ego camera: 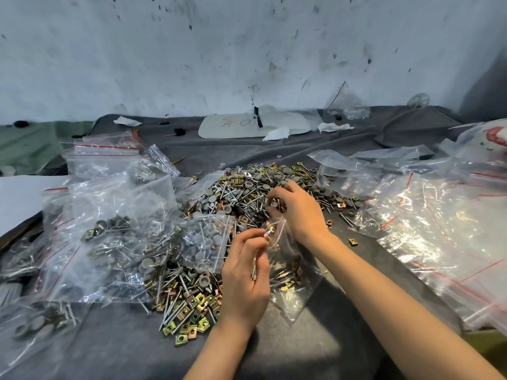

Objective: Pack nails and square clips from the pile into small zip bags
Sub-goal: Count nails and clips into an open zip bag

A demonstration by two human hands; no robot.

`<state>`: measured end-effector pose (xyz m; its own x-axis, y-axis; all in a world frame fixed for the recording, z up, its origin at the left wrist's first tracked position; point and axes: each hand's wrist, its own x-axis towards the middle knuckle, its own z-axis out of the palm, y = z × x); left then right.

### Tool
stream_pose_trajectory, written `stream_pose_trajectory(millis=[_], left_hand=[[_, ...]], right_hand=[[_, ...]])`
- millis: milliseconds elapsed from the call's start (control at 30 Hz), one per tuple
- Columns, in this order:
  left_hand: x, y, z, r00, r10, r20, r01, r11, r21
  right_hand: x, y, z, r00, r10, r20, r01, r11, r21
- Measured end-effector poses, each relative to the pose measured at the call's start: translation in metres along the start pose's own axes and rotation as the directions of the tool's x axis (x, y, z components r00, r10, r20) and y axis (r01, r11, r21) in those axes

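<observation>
A large pile (238, 193) of nails, brass square clips and grey round caps covers the middle of the grey cloth. My left hand (247, 275) pinches the open mouth of a small clear zip bag (288, 272) that holds some nails and clips, and a nail lies across its fingers. My right hand (296, 207) hovers just above the bag's mouth, fingers curled around a small handful of clips and nails. More square clips (192, 311) lie spread at the pile's near edge.
Filled zip bags (115, 234) are heaped at the left. Empty red-striped zip bags (439, 231) lie stacked at the right. A white board (255, 124) and crumpled tissues sit at the back by the stained wall. A white sheet (19, 198) lies far left.
</observation>
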<state>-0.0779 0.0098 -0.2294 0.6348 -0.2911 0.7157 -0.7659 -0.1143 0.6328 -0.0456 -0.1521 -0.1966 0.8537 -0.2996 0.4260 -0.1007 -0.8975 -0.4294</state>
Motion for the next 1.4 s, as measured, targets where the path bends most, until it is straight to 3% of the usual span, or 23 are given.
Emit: stream_pose_trajectory(millis=[100, 200, 333, 567, 733, 833, 933, 1167, 1400], left_hand=[[-0.001, 0.0, -0.001, 1.0, -0.012, 0.006, 0.012, 1.0, -0.008], [-0.001, -0.002, -0.002, 1.0, -0.009, 0.001, 0.009, 1.0, 0.003], [-0.002, -0.002, -0.002, 1.0, -0.014, 0.004, 0.014, 1.0, 0.011], [-0.001, 0.002, -0.003, 1.0, -0.014, 0.026, 0.014, 1.0, 0.011], [-0.002, 0.011, -0.006, 1.0, -0.004, 0.013, 0.004, 1.0, -0.002], [-0.002, 0.016, -0.014, 0.994, -0.099, -0.049, 0.098, 0.995, -0.037], [0.004, 0.022, -0.022, 0.983, -0.183, 0.023, 0.184, 0.981, -0.055], [0.044, 0.044, -0.031, 0.962, -0.257, 0.093, 0.273, 0.9, -0.34], [0.047, 0.044, -0.031, 0.965, -0.214, 0.155, 0.254, 0.91, -0.329]], right_hand=[[-0.005, -0.006, -0.022, 0.998, 0.022, 0.059, -0.041, 0.938, 0.344], [-0.015, -0.018, -0.049, 0.975, -0.098, 0.198, -0.033, 0.821, 0.569], [-0.026, -0.022, -0.06, 0.92, -0.21, 0.33, 0.071, 0.92, 0.387], [-0.04, -0.005, -0.07, 0.924, -0.182, 0.338, -0.011, 0.868, 0.497], [-0.049, -0.001, -0.079, 0.949, -0.182, 0.259, 0.03, 0.866, 0.499], [-0.055, 0.003, -0.087, 0.965, -0.195, 0.176, 0.078, 0.854, 0.514], [-0.059, 0.007, -0.098, 0.978, -0.189, 0.092, 0.1, 0.802, 0.588], [-0.059, 0.014, -0.126, 0.985, -0.167, 0.043, 0.076, 0.646, 0.76], [-0.067, 0.019, -0.126, 0.985, -0.167, 0.038, 0.088, 0.684, 0.725]])
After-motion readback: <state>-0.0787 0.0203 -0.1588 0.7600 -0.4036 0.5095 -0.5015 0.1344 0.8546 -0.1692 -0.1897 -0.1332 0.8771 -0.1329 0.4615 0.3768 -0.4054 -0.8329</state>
